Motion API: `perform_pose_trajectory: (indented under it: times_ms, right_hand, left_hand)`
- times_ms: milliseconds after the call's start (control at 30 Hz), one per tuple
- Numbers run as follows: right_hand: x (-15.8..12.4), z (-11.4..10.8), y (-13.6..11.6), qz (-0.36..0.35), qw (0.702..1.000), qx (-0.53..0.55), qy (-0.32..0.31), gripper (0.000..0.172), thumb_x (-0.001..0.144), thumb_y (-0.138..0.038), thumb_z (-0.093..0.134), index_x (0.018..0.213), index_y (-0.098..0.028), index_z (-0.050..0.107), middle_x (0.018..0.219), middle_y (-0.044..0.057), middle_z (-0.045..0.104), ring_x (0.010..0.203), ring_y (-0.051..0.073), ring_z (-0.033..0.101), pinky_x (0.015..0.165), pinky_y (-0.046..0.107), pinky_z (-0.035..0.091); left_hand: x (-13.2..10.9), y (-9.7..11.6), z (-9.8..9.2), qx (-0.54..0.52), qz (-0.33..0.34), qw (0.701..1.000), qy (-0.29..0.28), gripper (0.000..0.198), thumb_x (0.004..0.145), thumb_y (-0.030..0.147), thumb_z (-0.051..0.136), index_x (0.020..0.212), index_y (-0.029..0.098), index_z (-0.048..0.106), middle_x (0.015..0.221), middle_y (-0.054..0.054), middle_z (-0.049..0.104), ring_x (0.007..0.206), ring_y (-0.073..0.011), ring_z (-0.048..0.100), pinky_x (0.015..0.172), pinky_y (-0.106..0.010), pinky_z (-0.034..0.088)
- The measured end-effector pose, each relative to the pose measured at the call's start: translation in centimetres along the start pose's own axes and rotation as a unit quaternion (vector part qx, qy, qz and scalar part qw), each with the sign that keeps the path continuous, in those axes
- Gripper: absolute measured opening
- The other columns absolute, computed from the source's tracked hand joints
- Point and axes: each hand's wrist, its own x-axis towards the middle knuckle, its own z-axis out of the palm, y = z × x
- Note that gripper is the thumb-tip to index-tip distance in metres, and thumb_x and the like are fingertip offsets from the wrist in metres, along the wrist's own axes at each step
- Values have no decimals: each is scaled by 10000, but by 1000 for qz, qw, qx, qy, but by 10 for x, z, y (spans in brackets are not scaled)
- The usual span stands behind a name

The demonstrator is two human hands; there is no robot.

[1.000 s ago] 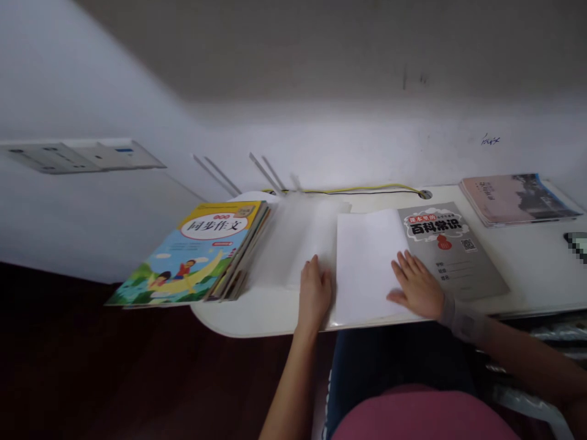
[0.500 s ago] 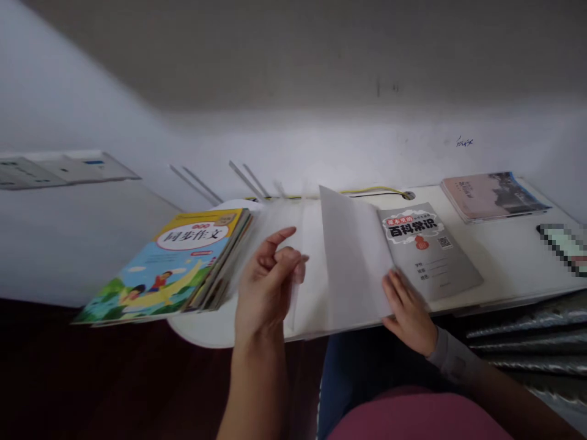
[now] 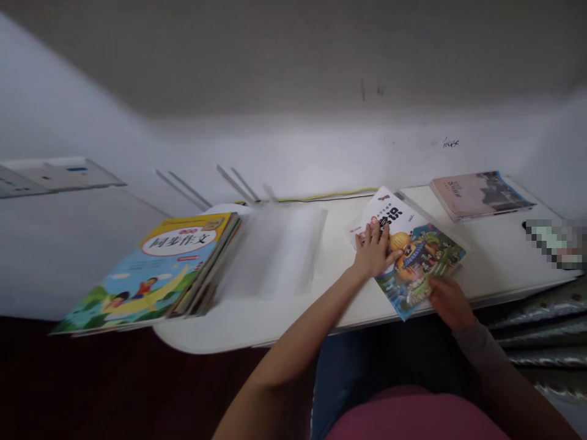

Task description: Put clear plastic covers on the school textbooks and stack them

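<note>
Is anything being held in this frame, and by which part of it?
The illustrated book, apparently by its near edge, in the right grip; the left grip lies spread on top of it.

At the left of the worktop [image 3: 192, 337] lies a stack of books [image 3: 151, 269], its yellow-and-blue top cover jutting past the edge. Thin slanting rods [image 3: 235, 185] stand behind it, near a white wall panel [image 3: 59, 174]. A yellow cable [image 3: 342, 195] runs along the wall [image 3: 298, 150], below a blue scrawl [image 3: 450, 143]. Pinkish booklets [image 3: 481, 192] and a pixelated object [image 3: 557, 243] lie at the right.
</note>
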Motion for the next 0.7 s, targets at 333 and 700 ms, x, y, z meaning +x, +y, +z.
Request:
perform_pose_trajectory:
  times_ms: [333, 700]
  right_hand:
    - [51, -64, -11, 53, 969, 124, 206, 224, 632, -357, 731, 794, -211, 677, 814, 16, 697, 732, 172, 635, 620, 298, 529]
    - [45, -64, -10, -60, 961, -109, 245, 251, 729, -424, 644, 805, -184, 644, 903, 62, 707, 870, 199, 632, 836, 376, 478]
  left_hand:
    - [27, 10, -2, 64, 13, 998, 26, 858, 829, 703, 182, 1476, 146, 97, 1545, -138, 71, 1404, -360, 51, 1069, -610, 156]
    - [58, 1, 8, 76, -2, 997, 20, 886, 825, 706, 87, 1468, 97, 114, 1538, -158, 84, 1403, -351, 80, 1060, -632, 133]
